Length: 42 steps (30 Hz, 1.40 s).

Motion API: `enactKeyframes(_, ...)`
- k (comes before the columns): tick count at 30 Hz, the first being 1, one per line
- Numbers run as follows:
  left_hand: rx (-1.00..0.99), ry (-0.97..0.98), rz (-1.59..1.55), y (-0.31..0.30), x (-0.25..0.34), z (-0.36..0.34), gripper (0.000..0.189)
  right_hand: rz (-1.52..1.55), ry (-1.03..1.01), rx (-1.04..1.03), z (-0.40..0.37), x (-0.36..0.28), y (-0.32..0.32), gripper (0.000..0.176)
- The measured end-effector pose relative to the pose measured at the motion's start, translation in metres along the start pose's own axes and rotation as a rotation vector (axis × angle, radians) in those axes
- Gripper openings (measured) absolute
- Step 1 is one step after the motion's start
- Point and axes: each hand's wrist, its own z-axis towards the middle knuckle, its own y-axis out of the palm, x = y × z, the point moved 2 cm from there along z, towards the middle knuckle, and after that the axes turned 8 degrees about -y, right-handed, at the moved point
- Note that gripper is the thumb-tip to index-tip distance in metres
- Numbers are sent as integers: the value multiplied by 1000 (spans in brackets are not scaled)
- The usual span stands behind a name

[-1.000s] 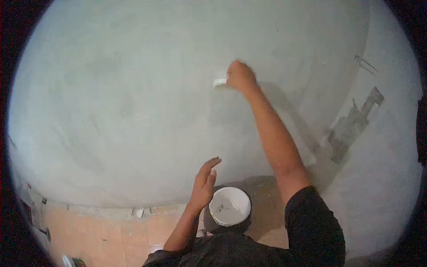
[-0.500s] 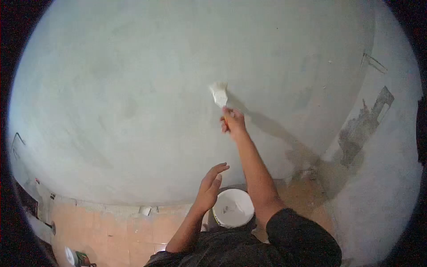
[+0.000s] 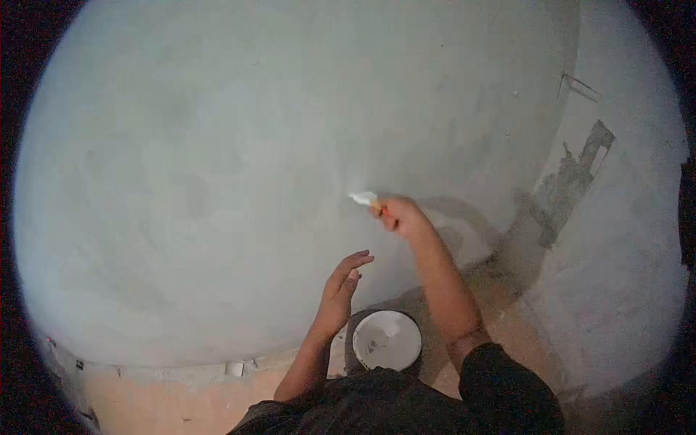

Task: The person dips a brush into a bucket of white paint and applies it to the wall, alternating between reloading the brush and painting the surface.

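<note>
Since the frame half a second earlier, the brush (image 3: 362,197) has come down the wall (image 3: 217,181) towards the bucket (image 3: 408,337), and its head, which then pointed upward, now points leftward. The right hand (image 3: 401,215) has come lower with it.

The wall, pale grey-green and unevenly toned, rises beyond the bucket and spans most of the view. To the right of the bucket stands a side wall (image 3: 623,254), bearing a dark grey patch (image 3: 573,185). The orange-brown floor (image 3: 159,406) extends to the left of the bucket. The black shirt (image 3: 377,399) overlaps the bucket's near edge. The bucket itself is white and open-topped, with greyish smudges inside.

The right hand, above and slightly right of the bucket, has its fingers curled closed around the brush handle, of which a little orange-red shows. The left hand (image 3: 338,290), just above and left of the bucket, has loosely bent, unclasped fingers, the thumb apart. The brush's pale head projects leftward from the right fingers, above the bucket and well apart from the left fingertips; blur hides whether its bristles touch the wall.
</note>
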Motion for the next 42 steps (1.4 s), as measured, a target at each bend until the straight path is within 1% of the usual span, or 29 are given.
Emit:
enactKeyframes(2, -26, 41, -5, -6, -1, 2, 37, -231, -140, 28, 3, -49, 4, 15)
enactKeyframes(4, -38, 43, -18, -12, -6, 2, 37, -294, -196, -21, 4, -102, 6, 16)
enactKeyframes(6, -57, 63, -34, -19, -7, 0, 36, -204, -303, 1, -29, -157, 30, 18)
enactKeyframes(8, -69, 53, -38, -24, -9, 2, 36, -280, -590, 67, -53, -188, 46, 20)
enactKeyframes(9, -75, 43, -36, -26, -8, 2, 36, -281, -591, 68, -66, -191, 56, 20)
enactKeyframes(10, -54, 44, -7, -28, -6, 3, 54, -446, -695, 193, -80, -193, 66, 19)
enactKeyframes(11, -61, 49, -6, -32, -2, 4, 54, -613, -798, 324, -92, -193, 74, 19)
enactKeyframes(12, -49, 95, 37, -37, 4, 6, 55, -923, -896, 488, -101, -190, 82, 19)
enactKeyframes(13, -37, 142, 77, -41, 12, 8, 56, -926, -902, 496, -95, -185, 79, 19)
enactKeyframes(15, -16, 139, 27, -55, 18, 30, 55, -1440, -1418, 675, -70, -170, 79, 20)
enactKeyframes(16, -39, 176, 1, -58, 24, 35, 45, -1557, -1220, 751, -66, -160, 77, 24)
enactKeyframes(17, -63, 208, -27, -63, 31, 39, 37, -1558, -1218, 760, -59, -148, 78, 24)
enactKeyframes(19, -52, 249, 2, -68, 50, 43, 36, -1799, -1073, 730, -34, -121, 71, 27)
enactKeyframes(20, -32, 287, 27, -71, 58, 44, 36, -1797, -1073, 743, -36, -111, 72, 27)
enactKeyframes(22, -42, 294, 19, -75, 76, 51, 36, -1809, -825, 595, -33, -100, 73, 25)
enactKeyframes(23, -41, 296, 9, -76, 95, 54, 35, -1810, -828, 604, -42, -116, 77, 25)
enactKeyframes(25, -35, 313, 34, -84, 136, 60, 34, -1793, -831, 498, -66, -155, 91, 19)
enactKeyframes(26, -22, 313, 46, -94, 145, 60, 42, -1846, -865, 464, -67, -172, 96, 17)
enactKeyframes(27, -9, 312, 61, -105, 150, 61, 53, -1926, -817, 507, -68, -191, 107, 17)
enactKeyframes(28, -25, 310, 52, -109, 151, 67, 52, -1996, -758, 551, -69, -212, 113, 16)
enactKeyframes(30, -41, 304, 43, -112, 152, 75, 51, -2087, -802, 699, -63, -255, 121, 15)
enactKeyframes(31, -54, 302, 35, -114, 154, 76, 51, -1937, -786, 630, -66, -284, 134, 13)
enactKeyframes(32, -52, 309, 38, -113, 154, 76, 49, -1930, -876, 631, -64, -309, 140, 14)
enactKeyframes(35, -71, 242, 11, -108, 172, 62, 49, -1915, -923, 716, -70, -368, 176, 19)
enactKeyframes(36, -79, 285, 30, -108, 169, 58, 48, -1952, -970, 772, -73, -382, 184, 22)
enactKeyframes(39, -107, 287, 34, -105, 171, 49, 48, -1886, -1113, 716, -85, -405, 204, 17)
enactKeyframes(40, -116, 286, 31, -105, 174, 48, 47, -1762, -1017, 701, -103, -411, 215, 19)
enactKeyframes(41, -111, 287, 30, -105, 176, 49, 47, -1763, -1021, 697, -100, -419, 211, 19)
enactKeyframes(42, -117, 289, 37, -105, 178, 50, 46, -1698, -1238, 807, -104, -428, 207, 17)
